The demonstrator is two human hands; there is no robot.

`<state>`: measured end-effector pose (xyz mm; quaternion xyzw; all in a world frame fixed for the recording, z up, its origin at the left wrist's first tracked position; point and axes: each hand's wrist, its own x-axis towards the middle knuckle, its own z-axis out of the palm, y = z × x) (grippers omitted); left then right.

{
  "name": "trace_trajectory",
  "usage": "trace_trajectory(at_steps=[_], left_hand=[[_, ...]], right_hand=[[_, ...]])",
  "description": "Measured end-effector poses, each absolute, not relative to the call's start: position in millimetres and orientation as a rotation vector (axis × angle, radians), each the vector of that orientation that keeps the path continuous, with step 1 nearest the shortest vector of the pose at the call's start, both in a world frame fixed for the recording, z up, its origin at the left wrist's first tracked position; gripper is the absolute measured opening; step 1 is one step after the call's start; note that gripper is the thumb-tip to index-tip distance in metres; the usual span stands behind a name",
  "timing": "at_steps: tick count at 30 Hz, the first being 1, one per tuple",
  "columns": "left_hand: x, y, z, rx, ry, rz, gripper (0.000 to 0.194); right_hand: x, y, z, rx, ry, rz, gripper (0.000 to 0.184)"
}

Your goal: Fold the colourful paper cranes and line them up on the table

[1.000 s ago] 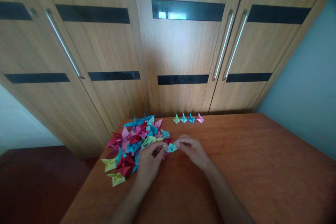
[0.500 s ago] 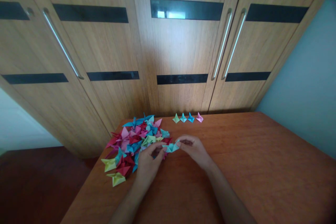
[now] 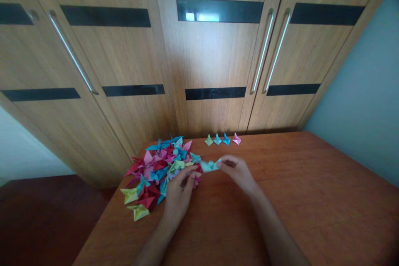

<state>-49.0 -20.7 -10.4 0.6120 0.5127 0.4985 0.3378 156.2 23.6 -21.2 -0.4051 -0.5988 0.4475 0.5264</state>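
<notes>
My right hand (image 3: 238, 172) pinches a light teal folded paper piece (image 3: 210, 166) by its right tip, a little above the wooden table (image 3: 311, 199). My left hand (image 3: 179, 193) rests at the right edge of a heap of coloured folded paper pieces (image 3: 158, 170), fingers loosely curled and apart from the teal piece, nothing held. A row of several small folded pieces, green, two blue and pink (image 3: 222, 139), stands along the table's far edge beyond my right hand.
Tall wooden wardrobe doors (image 3: 215, 58) with long metal handles rise right behind the table. A pale blue wall is at the right. The floor (image 3: 46, 220) lies dark to the left of the table's left edge.
My right hand has carried the teal piece up and to the right, away from my left hand, which let go and stays by the heap.
</notes>
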Motion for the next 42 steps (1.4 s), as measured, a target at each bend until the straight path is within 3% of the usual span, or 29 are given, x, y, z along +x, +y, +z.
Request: trace_trajectory(at_steps=[8,12,18,42], left_hand=[[-18.7,-41.6,-38.4,1.829,1.177,1.009,0.025],[-10.7,-47.6,-41.4,1.967,1.108,0.882,0.027],[-12.7,-37.4,-40.9,1.825,1.179,0.912,0.028],[-9.9,-37.7,-40.9,1.794,1.174,0.867,0.026]], right_hand=[[230.6,57.2,-46.0,-1.483,-0.935,0.542,0.035],[264.1,76.8,-54.1,-2.004,-1.037,0.296,0.031],[260.8,102.9,-51.2,-2.366,-1.220,0.221,0.033],[253.4,141.4,-58.6,-2.455,-1.282,0.224,0.037]])
